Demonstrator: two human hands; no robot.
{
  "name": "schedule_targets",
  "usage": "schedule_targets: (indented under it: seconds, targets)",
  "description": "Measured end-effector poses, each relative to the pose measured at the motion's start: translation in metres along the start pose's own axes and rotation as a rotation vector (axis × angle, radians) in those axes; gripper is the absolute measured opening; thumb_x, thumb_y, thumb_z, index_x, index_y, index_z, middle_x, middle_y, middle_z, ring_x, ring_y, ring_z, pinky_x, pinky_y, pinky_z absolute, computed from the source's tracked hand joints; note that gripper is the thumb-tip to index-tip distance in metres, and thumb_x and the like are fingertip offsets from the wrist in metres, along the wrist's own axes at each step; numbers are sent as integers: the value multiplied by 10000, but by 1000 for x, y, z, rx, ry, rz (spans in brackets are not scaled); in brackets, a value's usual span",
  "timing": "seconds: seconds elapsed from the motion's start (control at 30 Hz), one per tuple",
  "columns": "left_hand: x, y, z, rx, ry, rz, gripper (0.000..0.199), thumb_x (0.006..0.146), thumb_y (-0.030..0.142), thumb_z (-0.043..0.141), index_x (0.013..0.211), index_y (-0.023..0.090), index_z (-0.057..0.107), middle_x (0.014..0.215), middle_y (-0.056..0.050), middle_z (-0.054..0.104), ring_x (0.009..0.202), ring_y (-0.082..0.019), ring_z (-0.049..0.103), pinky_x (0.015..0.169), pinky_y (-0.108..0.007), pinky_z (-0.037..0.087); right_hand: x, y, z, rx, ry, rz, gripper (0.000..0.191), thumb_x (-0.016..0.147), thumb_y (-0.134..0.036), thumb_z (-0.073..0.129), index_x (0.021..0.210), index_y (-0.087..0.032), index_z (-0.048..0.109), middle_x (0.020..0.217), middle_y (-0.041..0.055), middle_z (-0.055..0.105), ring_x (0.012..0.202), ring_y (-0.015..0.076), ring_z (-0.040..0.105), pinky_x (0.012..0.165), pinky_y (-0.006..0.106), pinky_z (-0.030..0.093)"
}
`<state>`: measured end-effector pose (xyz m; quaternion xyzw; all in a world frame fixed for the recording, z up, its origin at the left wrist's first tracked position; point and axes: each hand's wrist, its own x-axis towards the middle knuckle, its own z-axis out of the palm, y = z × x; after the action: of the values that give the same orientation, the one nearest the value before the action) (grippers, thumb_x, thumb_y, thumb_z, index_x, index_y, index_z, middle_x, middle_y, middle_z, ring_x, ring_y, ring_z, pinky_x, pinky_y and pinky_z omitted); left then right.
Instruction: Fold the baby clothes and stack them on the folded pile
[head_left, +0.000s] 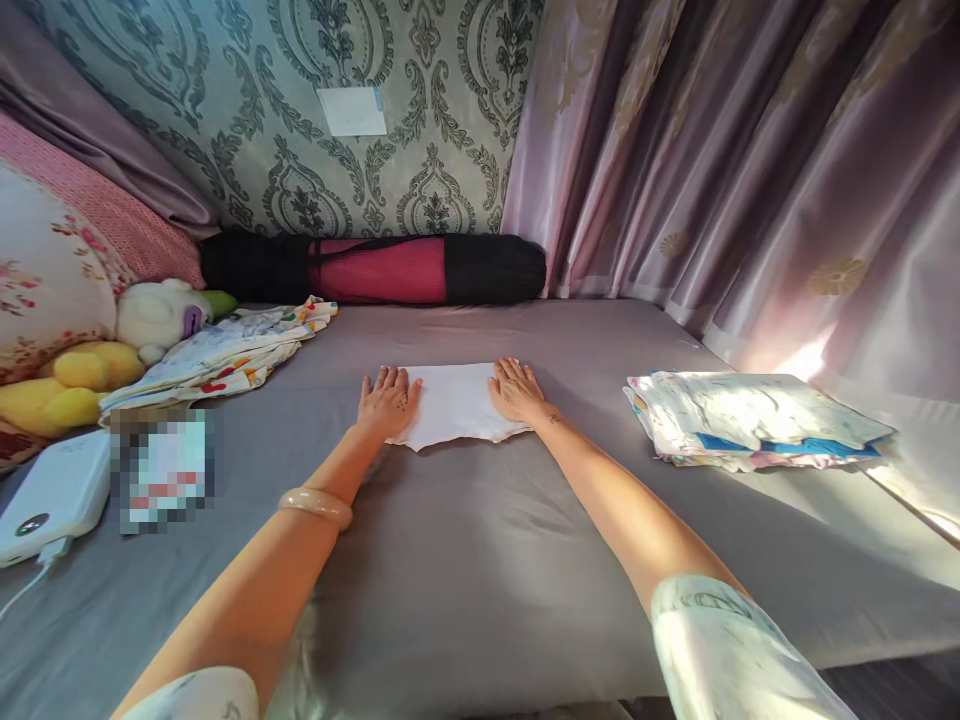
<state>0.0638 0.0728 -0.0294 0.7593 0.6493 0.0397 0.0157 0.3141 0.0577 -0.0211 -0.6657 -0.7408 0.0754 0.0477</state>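
Note:
A white piece of cloth (454, 400) lies flat on the grey bed sheet (465, 560) in front of me, its near edge uneven. My left hand (388, 402) rests palm down on its left edge, fingers stretched out and pointing away from me. On the opposite edge my right hand (517, 392) lies flat as well, fingers extended. Neither hand grips anything. What kind of garment or cloth it is, I cannot tell.
A stack of folded cloths (750, 420) sits at the right by the curtain (750, 200). Patterned cloths (225, 350), plush toys (154, 315) and a white power bank (56, 495) with a cable are at the left. A long black and red bag (375, 270) lies along the wall.

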Motion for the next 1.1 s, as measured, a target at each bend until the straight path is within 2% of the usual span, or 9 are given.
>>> schedule_targets:
  seconds: [0.13,0.27,0.43,0.53,0.73,0.83,0.97,1.1]
  targets:
    - [-4,0,-9,6,-49,-2,641,990,459,112,1471,132,381,1566,-143,321,1465,-293,241,1155,-557,230,-2,-1,-5,16,-30,10,618,1001,-372,150,1527,-72,273,1611,99,203,1489,237,132,1202,451,100]
    - [-17,-7,-15,28,-8,11,656,986,471,136,1484,102,351,1576,-150,292,1476,-283,208,1179,-553,165,-10,2,-11,14,-14,-5,632,998,-371,142,1531,-47,245,1616,115,170,1493,239,110,1204,460,71]
    - [-28,-14,-9,-7,-25,14,647,986,471,133,1484,121,354,1582,-154,274,1459,-282,261,1159,-551,226,-15,7,-4,-22,-29,-14,634,997,-375,151,1531,-47,242,1618,114,157,1496,226,89,1204,443,87]
    - [-29,-14,-6,-34,-39,2,650,987,472,137,1491,114,336,1589,-151,253,1464,-279,248,1161,-550,222,-15,8,-1,-25,-27,-10,635,998,-378,148,1528,-44,250,1618,113,160,1495,227,91,1205,442,88]
    - [-36,-19,-7,-80,33,13,596,990,446,173,1478,160,361,1582,-136,286,1461,-271,258,1155,-531,245,-13,2,-12,-44,-24,-25,626,998,-366,166,1523,-36,258,1607,134,193,1490,243,126,1199,490,63]
    - [-42,-23,-8,-98,49,41,579,993,435,175,1473,178,370,1587,-105,287,1470,-261,233,1162,-514,240,-9,-3,-13,-53,14,-37,626,1002,-372,155,1525,-44,258,1610,132,183,1490,238,126,1202,465,58]
    - [-43,-27,-7,-102,26,80,552,996,415,187,1463,195,384,1575,-77,323,1472,-250,226,1168,-516,226,-5,-5,-5,-32,-21,-25,637,1004,-393,127,1521,-51,276,1608,115,210,1489,236,129,1204,427,108]
    - [-42,-29,-4,-135,4,84,546,996,424,209,1459,196,388,1580,-78,313,1472,-258,226,1165,-530,228,-4,-3,1,-37,-2,-19,625,1005,-383,128,1518,-65,292,1610,99,213,1490,235,124,1203,427,117]
